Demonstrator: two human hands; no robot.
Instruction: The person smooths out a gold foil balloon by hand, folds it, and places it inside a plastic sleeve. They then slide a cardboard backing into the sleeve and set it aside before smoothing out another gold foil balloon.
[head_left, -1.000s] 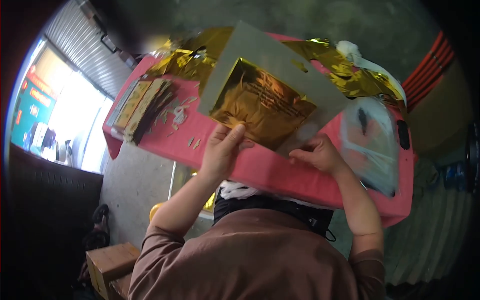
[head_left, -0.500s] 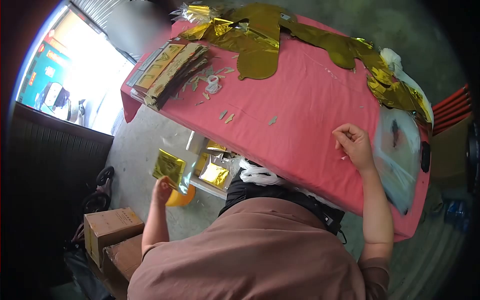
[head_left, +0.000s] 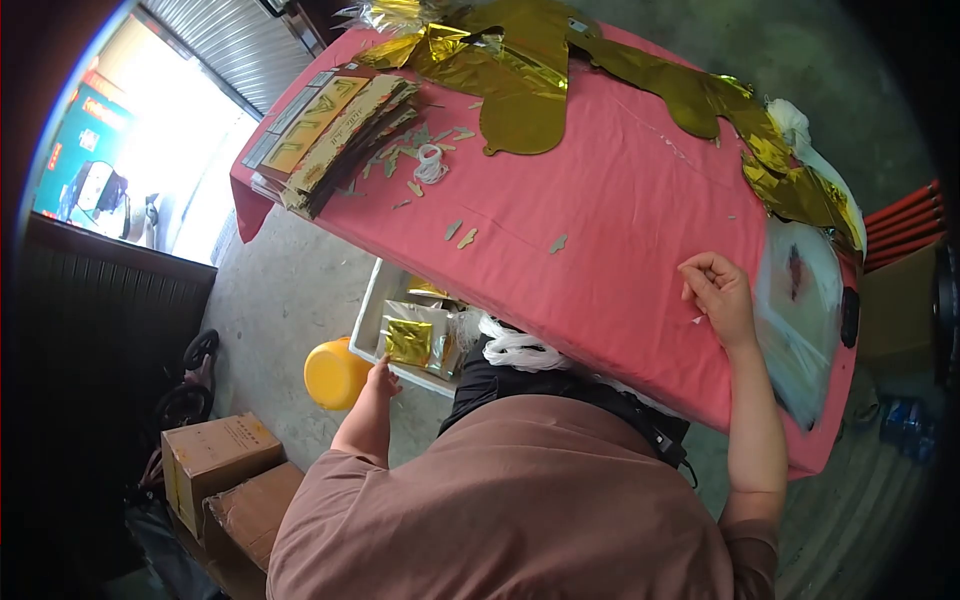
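Note:
My left hand [head_left: 380,380] is low beside a white tray [head_left: 367,312] under the table edge, its fingers apart. One fingertip is right at the lower corner of a flat gold foil packet [head_left: 409,342] in a clear sleeve, which lies on other packets in the tray. Over the right part of the pink-covered table [head_left: 610,280], my right hand [head_left: 722,300] has its fingers curled into a pinch. A tiny white scrap [head_left: 698,320] shows just below those fingers; I cannot tell what they hold.
Flattened gold foil balloons [head_left: 525,110] lie along the table's far edge. A stack of printed cards [head_left: 335,130], small scraps and a white string coil [head_left: 430,165] are at left. Clear plastic [head_left: 800,310] covers the right end. A yellow stool [head_left: 335,375] and cardboard boxes [head_left: 220,450] stand on the floor.
My left hand has moved right and brought the gold packet from over the floor into the white tray, its fingers now apart. My right hand has stayed pinched in nearly the same place.

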